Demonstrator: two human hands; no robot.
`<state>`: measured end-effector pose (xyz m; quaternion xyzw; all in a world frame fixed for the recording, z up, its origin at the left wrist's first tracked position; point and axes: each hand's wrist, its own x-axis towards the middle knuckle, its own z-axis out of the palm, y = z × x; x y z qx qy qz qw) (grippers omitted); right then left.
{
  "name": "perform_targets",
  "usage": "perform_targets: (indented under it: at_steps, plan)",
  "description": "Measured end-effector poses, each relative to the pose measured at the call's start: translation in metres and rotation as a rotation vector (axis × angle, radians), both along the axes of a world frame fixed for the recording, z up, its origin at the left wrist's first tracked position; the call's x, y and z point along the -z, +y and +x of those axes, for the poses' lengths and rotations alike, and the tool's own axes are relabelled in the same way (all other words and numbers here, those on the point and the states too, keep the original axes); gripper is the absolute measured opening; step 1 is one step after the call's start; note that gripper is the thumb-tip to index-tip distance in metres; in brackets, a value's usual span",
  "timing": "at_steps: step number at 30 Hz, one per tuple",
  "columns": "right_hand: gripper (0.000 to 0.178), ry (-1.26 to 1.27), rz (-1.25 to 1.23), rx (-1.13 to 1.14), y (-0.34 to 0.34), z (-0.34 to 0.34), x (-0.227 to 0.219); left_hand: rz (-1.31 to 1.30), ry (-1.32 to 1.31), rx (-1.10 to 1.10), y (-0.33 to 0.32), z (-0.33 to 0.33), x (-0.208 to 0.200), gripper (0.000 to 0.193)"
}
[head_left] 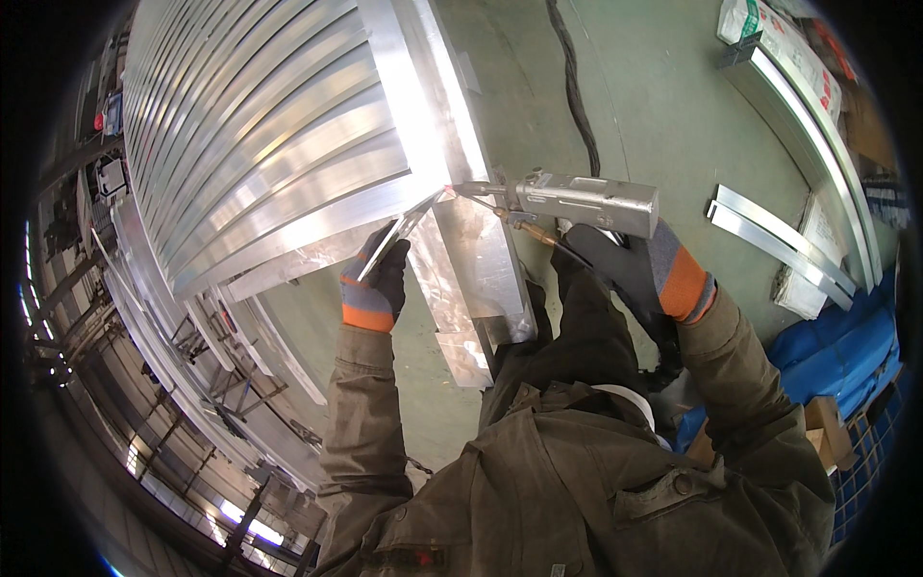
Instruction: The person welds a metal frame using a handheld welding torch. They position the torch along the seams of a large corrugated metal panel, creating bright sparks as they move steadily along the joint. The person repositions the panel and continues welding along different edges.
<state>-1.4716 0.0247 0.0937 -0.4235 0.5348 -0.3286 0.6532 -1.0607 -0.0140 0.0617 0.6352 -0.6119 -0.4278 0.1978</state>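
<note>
My left hand (377, 279), in a grey, dark and orange glove, is closed around a narrow flat metal strip (402, 234). The strip slants up to the corner of a shiny louvered aluminium panel (288, 144). From the right, my gloved right hand (639, 264) grips a silver welding gun (586, 197) with a boxy body. A thin brass-coloured tube (532, 228) runs beneath the gun and meets its nozzle at the corner. A small reddish glow shows at the tip. The gun's body and cable hide part of my right fingers.
A metal beam (461, 317) extends from the panel toward my legs. Black cable (575, 87) crosses the green floor. At right lie metal channels (784, 236), a long curved-looking profile (817, 125) and blue sheeting (836, 346). Long metal profiles (159, 308) stand on racks at left.
</note>
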Motion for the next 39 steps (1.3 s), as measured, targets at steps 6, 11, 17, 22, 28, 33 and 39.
perform_targets:
  at_steps: [6, 11, 17, 22, 28, 33, 39]
  plan:
    - [0.046, 0.045, -0.075, 0.008, 0.001, 0.004, 0.003, -0.041, -0.072, 0.012, 0.001, 0.004, 0.008, 0.038]
    - [0.046, 0.059, -0.036, -0.01, 0.001, 0.007, 0.003, -0.046, -0.004, -0.024, 0.001, 0.003, 0.011, 0.035]
    - [0.045, 0.061, -0.052, 0.004, 0.003, 0.01, 0.002, 0.063, -0.026, -0.063, 0.0, -0.003, 0.0, 0.034]
    - [0.045, 0.023, -0.072, 0.017, 0.002, 0.011, 0.006, 0.044, -0.013, -0.049, -0.001, -0.005, -0.002, 0.034]
    - [0.045, -0.011, -0.073, 0.041, 0.003, 0.011, 0.006, 0.078, 0.031, -0.084, 0.001, -0.005, 0.0, 0.036]
    - [0.046, -0.01, -0.036, 0.04, 0.003, 0.01, 0.004, 0.207, 0.19, -0.207, 0.0, -0.004, -0.002, 0.04]
    - [0.047, -0.015, -0.025, 0.061, 0.001, 0.011, 0.002, 0.016, 0.016, -0.028, -0.001, -0.006, -0.003, 0.034]
